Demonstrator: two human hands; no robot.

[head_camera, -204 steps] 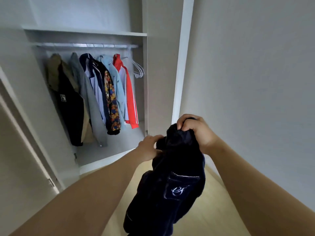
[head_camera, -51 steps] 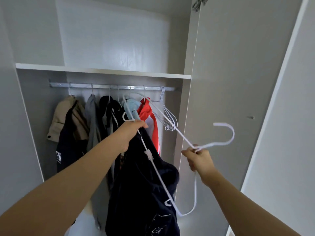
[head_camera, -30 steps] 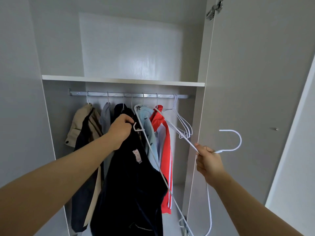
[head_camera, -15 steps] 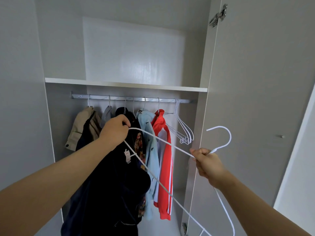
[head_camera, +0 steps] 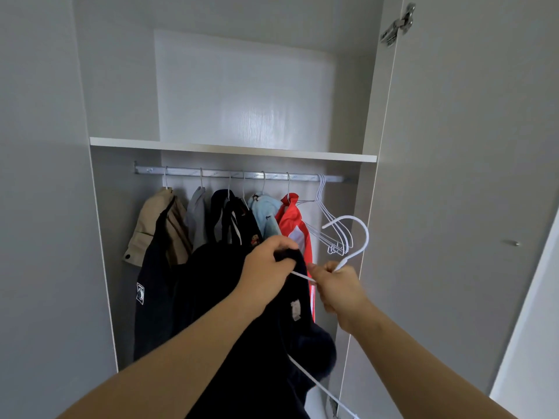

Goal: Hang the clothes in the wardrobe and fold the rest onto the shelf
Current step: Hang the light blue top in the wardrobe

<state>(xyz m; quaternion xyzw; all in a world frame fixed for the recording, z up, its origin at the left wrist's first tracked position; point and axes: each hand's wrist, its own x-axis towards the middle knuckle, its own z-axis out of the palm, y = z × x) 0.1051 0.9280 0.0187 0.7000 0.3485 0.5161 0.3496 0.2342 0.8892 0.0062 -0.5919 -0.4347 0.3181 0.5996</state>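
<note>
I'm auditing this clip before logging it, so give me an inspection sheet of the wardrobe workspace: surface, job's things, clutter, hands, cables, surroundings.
Surface: shelf above the rail; its top is hidden from this angle.
Job's things: dark garment held up in front of the rail; white hanger partly inside it, hook not on the rail; hung clothes along the rail; spare hangers at its right end.
Clutter: nothing seen.
Hands: left hand grips the dark garment's top edge; right hand pinches the white hanger below its hook.
Cables: nothing seen.
Surroundings: open wardrobe door on the right, hinge near its top.
</note>
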